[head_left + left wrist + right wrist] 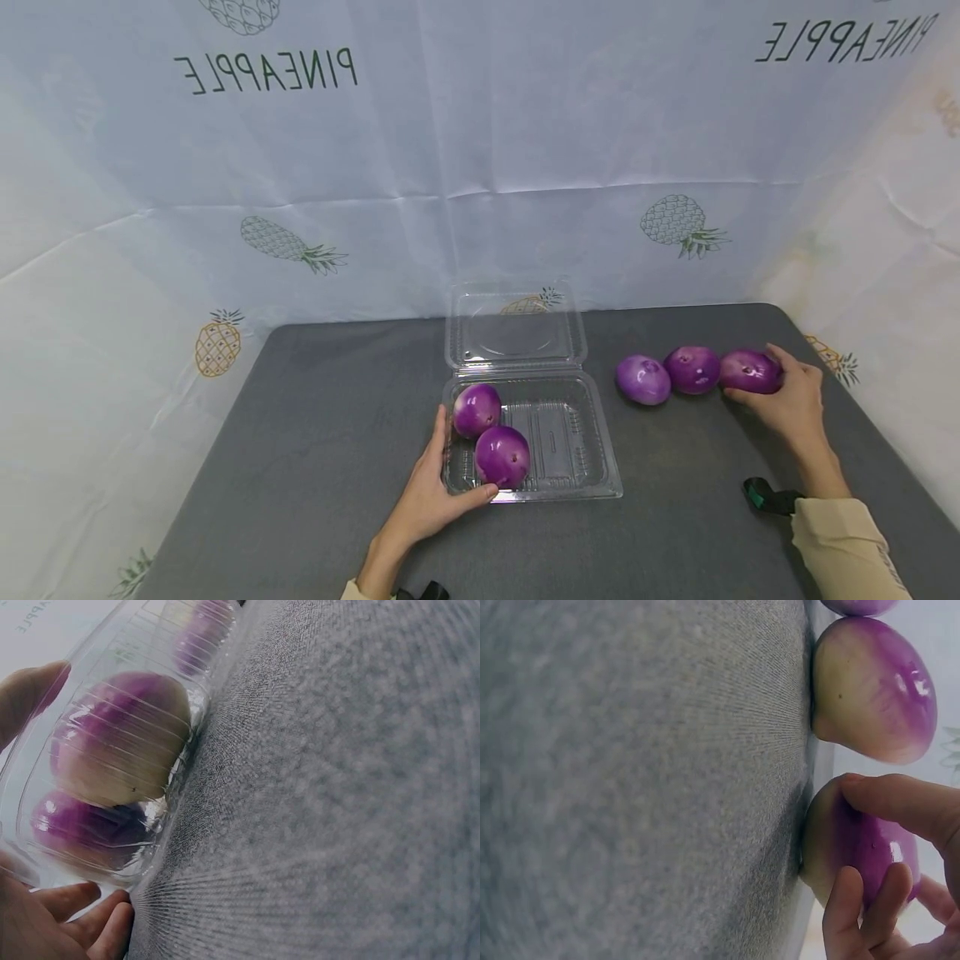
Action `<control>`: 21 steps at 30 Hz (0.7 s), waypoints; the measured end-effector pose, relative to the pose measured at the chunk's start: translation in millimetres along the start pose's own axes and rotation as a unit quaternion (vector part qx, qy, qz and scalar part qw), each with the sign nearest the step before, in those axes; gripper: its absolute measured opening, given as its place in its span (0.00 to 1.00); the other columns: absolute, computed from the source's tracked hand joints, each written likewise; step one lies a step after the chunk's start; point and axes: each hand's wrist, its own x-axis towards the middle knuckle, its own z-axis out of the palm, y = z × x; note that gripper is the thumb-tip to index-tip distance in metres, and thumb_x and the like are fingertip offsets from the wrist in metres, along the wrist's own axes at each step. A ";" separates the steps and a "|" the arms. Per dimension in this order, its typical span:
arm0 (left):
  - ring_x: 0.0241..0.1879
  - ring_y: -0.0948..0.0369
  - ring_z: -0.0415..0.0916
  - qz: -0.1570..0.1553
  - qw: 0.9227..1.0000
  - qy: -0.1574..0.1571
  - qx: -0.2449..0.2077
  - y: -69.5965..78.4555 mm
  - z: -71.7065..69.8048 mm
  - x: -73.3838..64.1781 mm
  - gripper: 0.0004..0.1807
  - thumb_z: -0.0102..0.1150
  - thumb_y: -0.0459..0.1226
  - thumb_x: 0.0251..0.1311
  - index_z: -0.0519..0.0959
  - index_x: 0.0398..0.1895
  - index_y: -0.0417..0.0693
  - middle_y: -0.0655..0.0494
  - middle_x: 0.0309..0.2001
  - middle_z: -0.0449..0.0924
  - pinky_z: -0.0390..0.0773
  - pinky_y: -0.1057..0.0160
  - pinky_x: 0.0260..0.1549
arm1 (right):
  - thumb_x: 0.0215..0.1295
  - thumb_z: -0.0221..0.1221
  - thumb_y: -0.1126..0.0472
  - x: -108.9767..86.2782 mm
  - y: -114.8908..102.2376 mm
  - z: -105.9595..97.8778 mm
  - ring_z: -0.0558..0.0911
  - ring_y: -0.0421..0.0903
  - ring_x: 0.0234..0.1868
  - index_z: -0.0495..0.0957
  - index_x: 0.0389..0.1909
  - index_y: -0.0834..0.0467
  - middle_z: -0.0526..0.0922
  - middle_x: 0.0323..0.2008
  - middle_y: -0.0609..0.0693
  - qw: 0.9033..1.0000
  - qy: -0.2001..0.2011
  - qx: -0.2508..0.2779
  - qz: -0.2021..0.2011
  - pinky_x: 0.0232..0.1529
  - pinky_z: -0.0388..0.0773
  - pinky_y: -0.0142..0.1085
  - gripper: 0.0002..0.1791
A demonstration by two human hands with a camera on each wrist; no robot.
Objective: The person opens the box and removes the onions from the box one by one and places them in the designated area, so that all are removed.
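My left hand [431, 497] holds the near-left corner of a clear plastic clamshell box [592, 490], thumb at the front rim and fingers along the left wall. Two glossy purple-and-cream turnips, a rear one [477, 410] and a front one [502, 457], lie touching in the left part of its base. Over on the right, my right hand [793, 407] grips the rightmost turnip [750, 372] between thumb and fingers. The right wrist view shows that turnip [874, 844] low at the table surface, the thumb on one side and several fingertips on the other.
Left of the gripped turnip sit a middle turnip [692, 370] and a left turnip [642, 380] in a row. The box's lid [517, 329] stands open at the back, near a pineapple-print cloth [495, 150]. Everything rests on a grey table [322, 433].
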 end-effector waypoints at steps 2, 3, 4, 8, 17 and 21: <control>0.80 0.42 0.54 0.000 1.000 0.000 0.000 -0.1 0.0 0.0 0.75 0.81 0.50 0.44 0.34 0.84 0.45 0.38 0.81 0.50 0.67 0.36 0.70 | 0.59 0.71 0.60 -0.8 0.5 -0.6 0.59 0.83 0.64 0.50 0.79 0.68 0.50 0.69 0.84 1.000 0.000 0.001 0.007 0.60 0.60 0.79 0.53; 0.80 0.41 0.54 0.001 1.000 0.000 0.000 -0.2 -0.1 0.0 0.75 0.81 0.50 0.44 0.34 0.84 0.45 0.38 0.81 0.50 0.67 0.36 0.70 | 0.59 0.71 0.59 -1.0 1.1 -0.8 0.58 0.83 0.65 0.51 0.78 0.68 0.49 0.69 0.84 1.000 -0.001 0.002 0.010 0.61 0.59 0.79 0.53; 0.80 0.41 0.54 0.001 1.000 0.001 0.000 -0.4 -0.2 0.0 0.74 0.81 0.49 0.44 0.34 0.84 0.44 0.38 0.81 0.50 0.67 0.36 0.70 | 0.60 0.70 0.58 -1.5 1.5 -1.0 0.58 0.83 0.65 0.51 0.78 0.68 0.49 0.70 0.84 1.000 -0.001 0.003 0.013 0.61 0.60 0.79 0.52; 0.80 0.42 0.53 -0.001 1.000 0.001 0.001 -1.3 -0.4 -0.1 0.74 0.81 0.49 0.44 0.35 0.84 0.43 0.38 0.81 0.50 0.66 0.36 0.71 | 0.62 0.69 0.55 -2.0 4.5 -0.7 0.57 0.83 0.66 0.52 0.78 0.69 0.49 0.70 0.84 1.000 -0.006 0.001 0.020 0.60 0.59 0.79 0.51; 0.80 0.42 0.53 0.002 1.000 0.001 0.005 -2.0 0.0 0.5 0.75 0.81 0.50 0.44 0.35 0.83 0.41 0.38 0.81 0.50 0.66 0.36 0.71 | 0.62 0.69 0.56 -4.0 5.0 -0.5 0.57 0.84 0.66 0.52 0.78 0.69 0.50 0.70 0.83 1.000 -0.003 0.002 0.014 0.60 0.58 0.80 0.50; 0.80 0.42 0.54 0.005 1.000 0.002 0.006 -1.5 -0.2 0.6 0.75 0.81 0.50 0.44 0.35 0.83 0.41 0.38 0.81 0.51 0.67 0.37 0.70 | 0.62 0.69 0.55 -6.1 2.7 -2.4 0.57 0.84 0.67 0.54 0.78 0.69 0.51 0.71 0.83 1.000 0.007 0.003 0.008 0.61 0.58 0.79 0.50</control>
